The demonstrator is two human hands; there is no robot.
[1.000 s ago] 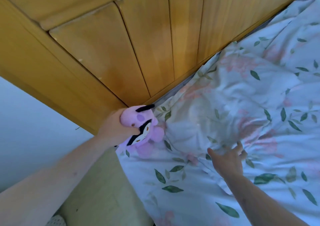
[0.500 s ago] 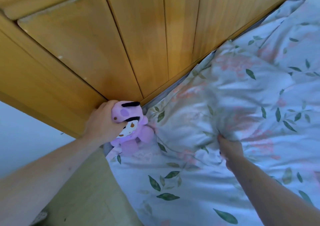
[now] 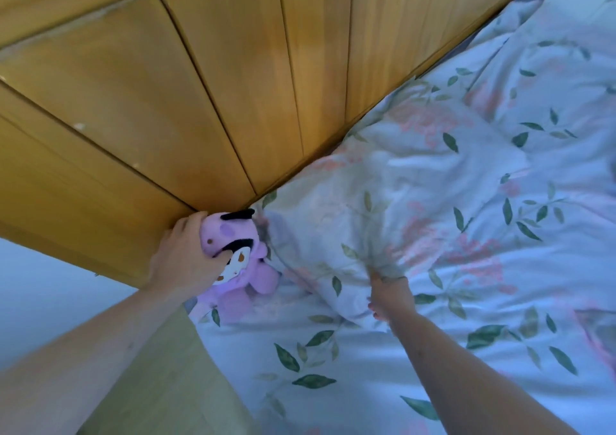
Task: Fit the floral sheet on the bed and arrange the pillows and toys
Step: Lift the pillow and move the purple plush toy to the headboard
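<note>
1. Fingers of the left hand (image 3: 181,261) curl round the head of a purple plush toy (image 3: 238,261), held in the bed's left corner against the wooden headboard (image 3: 206,101).
2. Fingers of the right hand (image 3: 391,293) pinch a bunched fold of the floral pillow (image 3: 383,201).
3. That pillow lies just right of the toy, touching it, its long axis running along the headboard.
4. Both sit on the floral sheet (image 3: 333,368). The right hand is nearer the pillow and likely shifts it next.
</note>
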